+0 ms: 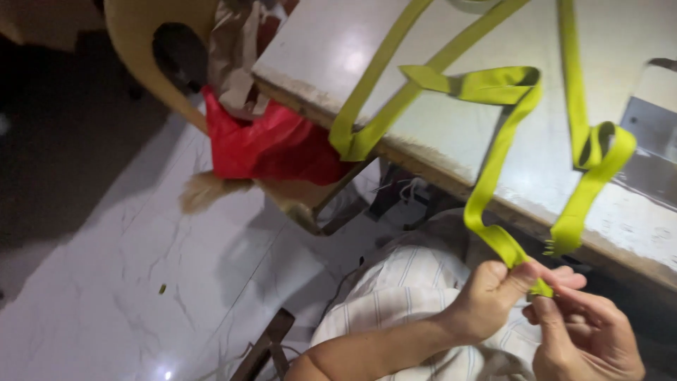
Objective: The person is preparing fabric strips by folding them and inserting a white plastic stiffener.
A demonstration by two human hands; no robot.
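The person's two hands lay nearest the camera, low in the view over a lap in pale striped cloth [416,282]. The left hand [490,296] was closed, its thumb and curled fingers pinching the end of a yellow-green fabric strap [493,169]. The right hand [589,335] met it from the other side, fingers bent and fingertips closed on the same end, so both hands gripped the strap at one spot, touching each other.

The white marble-patterned floor [106,296] filled the left half of the view. Above the hands stood a worn pale worktable [536,42], its front edge chipped and running down toward the right. The strap rose from the hands over that edge, folded across the tabletop and ran off the top of the view in several bands; one loop hung over the edge at the left, and a frayed end [564,240] dangled just above the hands.

A tan curved chair back [141,35] stood at the upper left. Against it, beside the table's corner, hung a red plastic bag [261,144], with crumpled brown paper [236,49] above it. A grey metal plate [652,127] lay on the table at the right edge. A tiny green scrap [162,288] lay on the floor, well apart from everything.
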